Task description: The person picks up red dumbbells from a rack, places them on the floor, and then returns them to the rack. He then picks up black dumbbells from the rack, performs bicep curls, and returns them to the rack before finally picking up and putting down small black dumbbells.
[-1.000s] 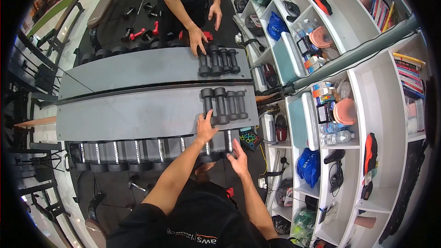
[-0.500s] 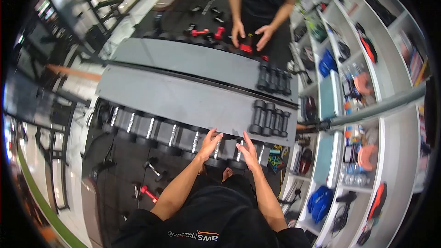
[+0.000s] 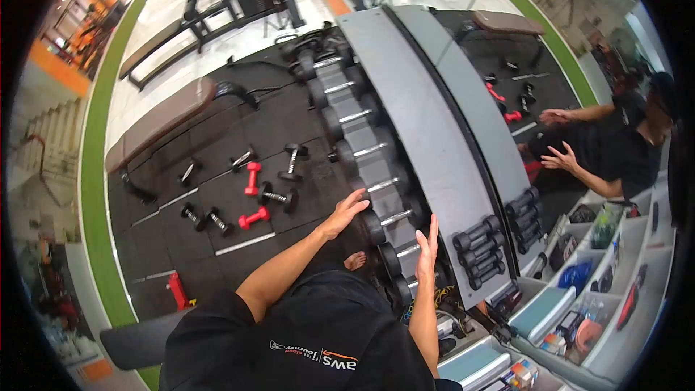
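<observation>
My left hand point(image 3: 344, 217) is stretched out with its fingers apart, holding nothing, in front of the dumbbell rack. My right hand point(image 3: 428, 250), also open and bare, hovers by the rack's lower end, thumb apart from the fingers. Between and beyond them runs a row of black dumbbells with chrome handles point(image 3: 370, 150). Whether either hand touches one cannot be made out. On the rack's grey top shelf point(image 3: 441, 137) lie several small black dumbbells point(image 3: 478, 251), side by side. A mirror behind the shelf repeats the rack, my arms and my body.
Loose black dumbbells point(image 3: 293, 162) and red dumbbells point(image 3: 253, 179) lie on the dark mat at left. A brown padded bench point(image 3: 163, 119) stands beyond them. At lower right are white cubbies with bottles and bags, and a light-blue box point(image 3: 474, 366). A bare foot point(image 3: 355, 261) shows below.
My view has swung left, bringing the bench and the loose floor dumbbells into sight. My hands have moved somewhat farther apart and stay empty.
</observation>
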`<control>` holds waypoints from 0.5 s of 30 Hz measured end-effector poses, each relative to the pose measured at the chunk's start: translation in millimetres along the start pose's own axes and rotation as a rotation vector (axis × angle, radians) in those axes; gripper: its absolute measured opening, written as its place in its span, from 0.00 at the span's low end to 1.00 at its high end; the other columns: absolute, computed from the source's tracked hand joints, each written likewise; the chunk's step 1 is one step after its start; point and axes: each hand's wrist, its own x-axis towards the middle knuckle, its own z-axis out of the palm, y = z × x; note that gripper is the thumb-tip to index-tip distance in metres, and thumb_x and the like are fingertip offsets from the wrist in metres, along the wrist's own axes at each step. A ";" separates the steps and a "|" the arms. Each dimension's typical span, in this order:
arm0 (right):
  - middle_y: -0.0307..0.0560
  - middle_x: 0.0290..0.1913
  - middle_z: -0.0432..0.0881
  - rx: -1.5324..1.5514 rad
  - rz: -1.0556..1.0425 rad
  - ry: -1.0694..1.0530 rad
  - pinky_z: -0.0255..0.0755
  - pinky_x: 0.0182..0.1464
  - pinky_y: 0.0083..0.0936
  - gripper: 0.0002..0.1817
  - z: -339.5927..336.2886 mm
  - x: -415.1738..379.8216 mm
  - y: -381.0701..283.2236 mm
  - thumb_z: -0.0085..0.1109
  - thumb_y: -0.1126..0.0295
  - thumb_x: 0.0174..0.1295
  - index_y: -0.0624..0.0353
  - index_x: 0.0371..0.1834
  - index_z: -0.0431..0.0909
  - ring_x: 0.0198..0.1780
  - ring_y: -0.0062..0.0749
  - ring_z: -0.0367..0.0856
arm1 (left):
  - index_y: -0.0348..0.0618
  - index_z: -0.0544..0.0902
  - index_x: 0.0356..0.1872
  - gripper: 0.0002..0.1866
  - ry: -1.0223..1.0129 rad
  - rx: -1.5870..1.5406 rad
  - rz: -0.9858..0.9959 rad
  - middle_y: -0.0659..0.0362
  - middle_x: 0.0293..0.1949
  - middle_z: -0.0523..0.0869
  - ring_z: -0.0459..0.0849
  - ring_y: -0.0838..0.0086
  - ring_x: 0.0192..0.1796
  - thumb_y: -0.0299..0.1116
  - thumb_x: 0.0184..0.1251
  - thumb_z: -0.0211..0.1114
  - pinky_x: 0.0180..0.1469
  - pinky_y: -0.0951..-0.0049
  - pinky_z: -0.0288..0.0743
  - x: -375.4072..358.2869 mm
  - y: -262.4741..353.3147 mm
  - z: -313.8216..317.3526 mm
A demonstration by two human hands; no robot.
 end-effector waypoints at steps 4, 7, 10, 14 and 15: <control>0.54 0.83 0.40 -0.069 0.023 -0.130 0.35 0.79 0.38 0.43 25.2 -8.6 9.5 0.60 0.62 0.62 0.50 0.81 0.52 0.83 0.42 0.36 | 0.47 0.59 0.77 0.39 0.114 0.027 -0.022 0.44 0.76 0.58 0.56 0.58 0.78 0.54 0.71 0.59 0.76 0.61 0.50 -44.6 -14.4 -29.6; 0.54 0.83 0.40 -0.063 0.008 -0.237 0.37 0.79 0.38 0.44 46.8 -10.1 17.6 0.62 0.63 0.62 0.51 0.81 0.52 0.83 0.42 0.37 | 0.47 0.60 0.76 0.40 0.188 -0.019 -0.018 0.39 0.76 0.56 0.57 0.55 0.78 0.55 0.70 0.61 0.76 0.61 0.53 -64.6 -9.8 -45.4; 0.56 0.83 0.40 -0.103 0.050 -0.323 0.35 0.79 0.40 0.45 66.8 -5.3 22.3 0.63 0.61 0.61 0.48 0.81 0.51 0.83 0.42 0.34 | 0.44 0.58 0.77 0.42 0.217 -0.126 0.037 0.41 0.76 0.57 0.56 0.54 0.78 0.54 0.70 0.62 0.76 0.60 0.52 -69.8 -15.5 -55.4; 0.54 0.82 0.43 -0.147 0.065 -0.429 0.35 0.79 0.37 0.44 97.5 8.8 24.0 0.62 0.61 0.62 0.49 0.81 0.51 0.83 0.40 0.36 | 0.42 0.57 0.77 0.42 0.250 -0.124 0.053 0.41 0.76 0.57 0.55 0.53 0.78 0.54 0.70 0.62 0.76 0.59 0.52 -79.3 -13.9 -75.2; 0.53 0.82 0.43 -0.160 0.081 -0.450 0.35 0.79 0.36 0.44 109.5 10.4 15.5 0.62 0.62 0.62 0.52 0.81 0.51 0.83 0.40 0.37 | 0.43 0.54 0.78 0.41 0.210 -0.156 0.026 0.45 0.78 0.52 0.48 0.55 0.81 0.50 0.73 0.61 0.78 0.62 0.46 -85.6 -4.7 -84.5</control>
